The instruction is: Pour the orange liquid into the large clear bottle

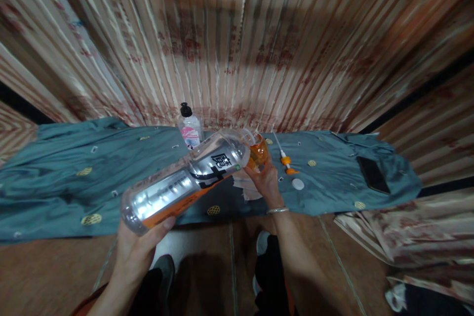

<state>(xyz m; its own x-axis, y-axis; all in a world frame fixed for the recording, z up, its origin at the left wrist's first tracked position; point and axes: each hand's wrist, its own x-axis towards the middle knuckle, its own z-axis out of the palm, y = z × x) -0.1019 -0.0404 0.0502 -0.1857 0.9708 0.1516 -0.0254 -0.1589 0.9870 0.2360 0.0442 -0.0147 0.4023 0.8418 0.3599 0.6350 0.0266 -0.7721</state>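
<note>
left hand (138, 247): bare, no glove, no ring or watch to be seen
left forearm: bare, no sleeve in view
right hand (264, 180): bare, no glove
right wrist: thin silver bangle (277, 211) circling it
right forearm: bare, sleeveless in view
legs: dark trousers (272, 276)
feet: shoes (165, 269), one dark grey, one with a white toe

On the worktop (55, 177), the small bottle (189, 131) stands behind the tilted big bottle (185, 182); the cup (257, 150) is at its mouth, pump (285, 158) and cap (297, 184) right of it, phone (373, 174) far right
</note>
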